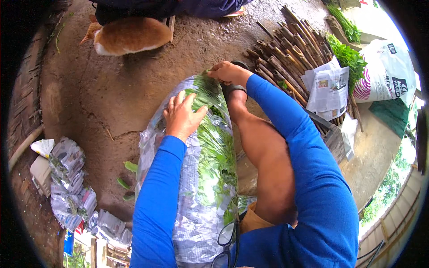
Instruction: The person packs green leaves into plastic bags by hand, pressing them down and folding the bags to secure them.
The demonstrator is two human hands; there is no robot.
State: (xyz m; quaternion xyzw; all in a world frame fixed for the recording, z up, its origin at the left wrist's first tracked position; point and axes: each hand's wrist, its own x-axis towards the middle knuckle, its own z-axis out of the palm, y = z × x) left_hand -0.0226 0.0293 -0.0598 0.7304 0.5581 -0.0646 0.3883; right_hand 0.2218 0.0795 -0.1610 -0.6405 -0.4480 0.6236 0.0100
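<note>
A long clear plastic bag (210, 152) full of green leaves and printed paper lies lengthwise in front of me, along my bare leg. My left hand (182, 114) rests on its upper left part, fingers spread over the plastic. At the bag's far end, my right hand (223, 72) pinches the top edge near some leaves, beside my sandalled foot (237, 89).
An orange-and-white cat (132, 35) lies beside another person's dark-clad legs (196, 6). Bamboo sticks (290, 53), newspaper sheets (325, 89), leafy bundles (344, 62) and a white sack (386, 71) are at the right. Wrapped bundles (67, 161) lie at the left.
</note>
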